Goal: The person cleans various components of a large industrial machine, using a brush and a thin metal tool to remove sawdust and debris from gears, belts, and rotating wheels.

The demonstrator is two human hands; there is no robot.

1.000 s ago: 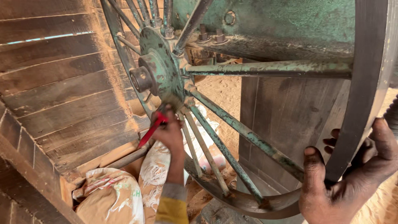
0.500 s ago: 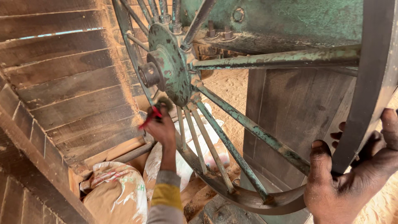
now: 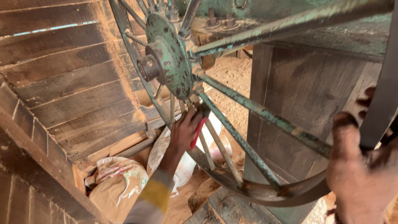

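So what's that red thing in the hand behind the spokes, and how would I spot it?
Start at the big green spoked wheel and find its round hub. Just below the hub, the left hand reaches in among the spokes, gripping a slim red-handled tool; only the handle shows. It is the one bright red thing among rusty green metal, brown wood and pale sacks.
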